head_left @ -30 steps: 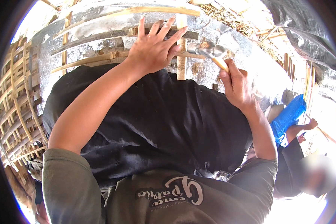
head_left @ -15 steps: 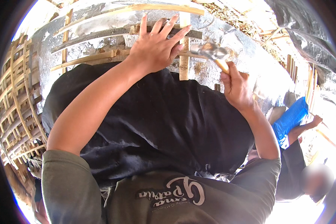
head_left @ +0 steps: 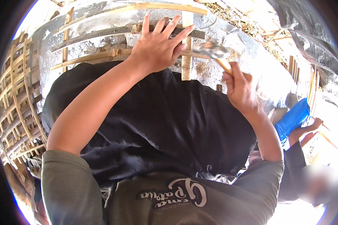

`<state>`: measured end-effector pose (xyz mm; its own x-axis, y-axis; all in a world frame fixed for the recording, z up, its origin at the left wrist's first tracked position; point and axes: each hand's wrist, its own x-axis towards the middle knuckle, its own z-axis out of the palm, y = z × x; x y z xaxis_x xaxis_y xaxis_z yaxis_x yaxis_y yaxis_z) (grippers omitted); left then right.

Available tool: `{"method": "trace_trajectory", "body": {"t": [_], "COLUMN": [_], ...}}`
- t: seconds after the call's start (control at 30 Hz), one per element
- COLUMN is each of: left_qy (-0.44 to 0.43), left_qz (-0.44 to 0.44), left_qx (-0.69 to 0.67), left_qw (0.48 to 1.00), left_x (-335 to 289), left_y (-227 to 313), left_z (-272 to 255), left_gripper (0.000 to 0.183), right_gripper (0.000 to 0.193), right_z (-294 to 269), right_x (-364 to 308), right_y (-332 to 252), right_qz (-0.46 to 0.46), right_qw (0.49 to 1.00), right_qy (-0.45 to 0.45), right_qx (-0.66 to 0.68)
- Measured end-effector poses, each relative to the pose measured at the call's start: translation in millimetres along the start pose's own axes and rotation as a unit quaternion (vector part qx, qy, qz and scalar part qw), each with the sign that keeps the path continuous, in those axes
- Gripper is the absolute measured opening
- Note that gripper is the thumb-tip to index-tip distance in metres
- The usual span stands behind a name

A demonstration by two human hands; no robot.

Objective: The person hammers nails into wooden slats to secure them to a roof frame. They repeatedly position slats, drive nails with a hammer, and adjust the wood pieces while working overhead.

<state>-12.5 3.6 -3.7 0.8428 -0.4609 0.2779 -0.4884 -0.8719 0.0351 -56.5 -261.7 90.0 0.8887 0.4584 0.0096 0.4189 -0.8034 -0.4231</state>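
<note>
A silvery sheet point(head_left: 233, 33) spreads in front of me, its near edge hidden under the black cloth point(head_left: 169, 120) across my lap. A woven bamboo lattice point(head_left: 17, 101) stands past the sheet's left edge.

On the sheet, nearer its left edge than its right, lies a slat frame. Three long strips run left to right: a top slat point(head_left: 146, 6), a middle slat point(head_left: 90, 38) and a lowest slat point(head_left: 94, 57). A pale crosspiece point(head_left: 186, 69) meets them towards their right ends, its near end just beside the cloth.

My left hand point(head_left: 156, 50) is spread, palm down, over the middle and lowest slats, gripping nothing; its thumb is near the pale crosspiece. My right hand point(head_left: 240, 86) is clenched around the handle of a hammer point(head_left: 212, 49).

The hammer's head, blurred, sits up and left of my right fist, just right of the crosspiece and over the right end of the lowest slat. I cannot tell whether it touches wood.

I judge the step in hand to be hammering at this end of the frame. A blow here would call for a firm left palm and a thumb kept clear.
</note>
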Motion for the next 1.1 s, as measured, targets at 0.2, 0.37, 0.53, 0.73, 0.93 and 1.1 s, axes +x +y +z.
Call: {"method": "trace_trajectory", "body": {"t": [0.2,0.37,0.53,0.73,0.93,1.1], "left_qy": [0.003,0.008,0.004,0.009,0.000,-0.013], "left_qz": [-0.003,0.000,-0.004,-0.005,-0.001,-0.013], "left_qx": [0.004,0.006,0.012,0.004,0.010,0.013], "left_qw": [1.000,1.000,1.000,1.000,1.000,1.000], "left_x": [-2,-2,-4,-1,0,-2], "left_y": [1,1,1,1,2,2], "left_z": [3,3,3,3,2,4], "left_gripper": [0.053,0.053,0.053,0.052,0.052,0.052], "right_gripper": [0.020,0.018,0.019,0.019,0.015,0.018], "right_z": [15,1,14,12,10,13], "right_x": [2,-5,3,1,-9,-2], "right_y": [7,2,15,6,9,9], "right_qz": [-0.022,0.025,0.002,0.021,0.023,-0.013], "right_qw": [0.997,0.999,0.998,0.998,0.998,1.000], "right_qy": [-0.059,0.029,-0.060,-0.038,0.049,-0.012], "right_qx": [-0.046,0.011,-0.037,-0.048,0.017,-0.014]}}
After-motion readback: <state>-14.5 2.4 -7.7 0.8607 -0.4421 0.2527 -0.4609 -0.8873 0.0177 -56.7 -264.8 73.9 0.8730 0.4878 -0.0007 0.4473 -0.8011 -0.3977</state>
